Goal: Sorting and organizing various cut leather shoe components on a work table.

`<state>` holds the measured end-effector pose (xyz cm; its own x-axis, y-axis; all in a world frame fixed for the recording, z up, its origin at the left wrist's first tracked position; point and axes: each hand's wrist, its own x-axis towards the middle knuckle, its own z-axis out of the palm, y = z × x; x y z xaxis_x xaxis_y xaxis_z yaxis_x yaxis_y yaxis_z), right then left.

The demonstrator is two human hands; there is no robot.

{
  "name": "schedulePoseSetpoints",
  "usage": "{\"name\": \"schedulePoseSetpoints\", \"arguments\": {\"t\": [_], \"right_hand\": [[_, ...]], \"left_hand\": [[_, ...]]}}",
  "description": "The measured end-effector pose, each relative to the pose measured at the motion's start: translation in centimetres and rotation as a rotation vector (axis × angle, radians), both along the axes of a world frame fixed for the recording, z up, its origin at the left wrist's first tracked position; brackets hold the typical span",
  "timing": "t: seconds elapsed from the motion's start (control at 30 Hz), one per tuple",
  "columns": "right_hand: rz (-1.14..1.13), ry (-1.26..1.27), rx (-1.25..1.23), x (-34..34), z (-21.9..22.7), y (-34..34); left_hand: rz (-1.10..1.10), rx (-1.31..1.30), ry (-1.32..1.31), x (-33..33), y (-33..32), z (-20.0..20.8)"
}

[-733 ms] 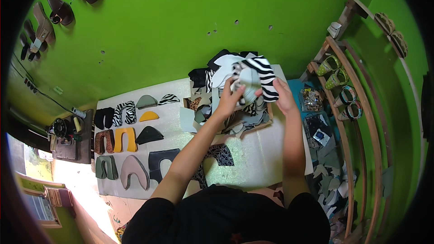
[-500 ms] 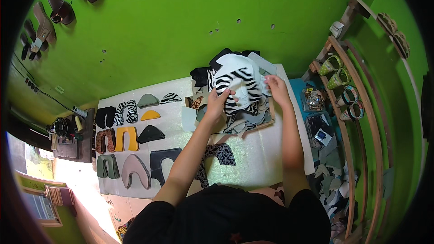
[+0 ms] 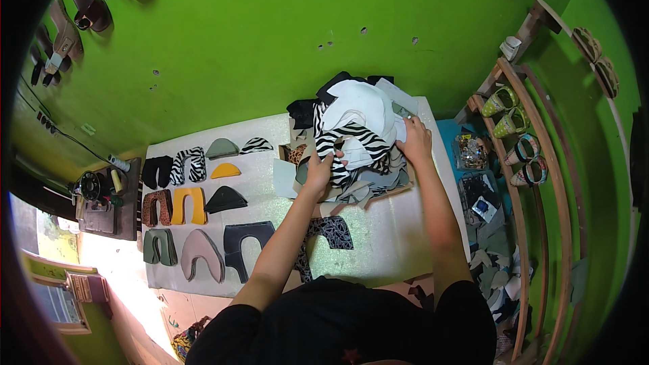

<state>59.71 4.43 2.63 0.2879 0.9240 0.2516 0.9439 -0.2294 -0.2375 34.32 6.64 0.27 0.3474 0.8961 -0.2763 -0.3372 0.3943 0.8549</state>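
My left hand [image 3: 320,172] is closed on the lower left edge of a zebra-print piece [image 3: 365,136], a curved black-and-white cutout lying over a pile of scraps. Beside it, on the pile's right, my right hand [image 3: 415,140] has its fingers bent round the edge of a small white scrap [image 3: 401,130]. A larger white piece [image 3: 358,103] lies just behind the zebra print. Grey, black and leopard-print offcuts fill a low cardboard box [image 3: 389,194] beneath, most of it hidden under the scraps.
Cut shoe-upper pieces stand in rows on the table [image 3: 203,277], among them a yellow arch [image 3: 188,207] and a dark grey arch [image 3: 245,243]. A patterned piece [image 3: 331,231] lies by my left forearm. On the right, a wooden rack [image 3: 514,196] carries shoes; scraps heap below it.
My left hand has moved down a little with the zebra-print piece, which now lies lower on the pile. My right hand has come down to the pile's right side.
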Motion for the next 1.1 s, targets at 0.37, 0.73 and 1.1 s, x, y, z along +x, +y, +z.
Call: {"name": "schedulePoseSetpoints", "arguments": {"t": [0.37, 0.73, 1.1], "right_hand": [[0.107, -0.089, 0.167, 0.4, 0.3, -1.0], [0.007, 0.49, 0.224, 1.6, -0.1, 0.7], [-0.132, 0.303, 0.591, 2.8, 4.6, -0.2]], "left_hand": [[-0.013, 0.008, -0.005, -0.2, 0.0, -0.3], [-0.01, 0.004, -0.008, -0.7, -0.3, 0.0], [0.006, -0.001, -0.043, -1.3, -0.3, -0.3]]}}
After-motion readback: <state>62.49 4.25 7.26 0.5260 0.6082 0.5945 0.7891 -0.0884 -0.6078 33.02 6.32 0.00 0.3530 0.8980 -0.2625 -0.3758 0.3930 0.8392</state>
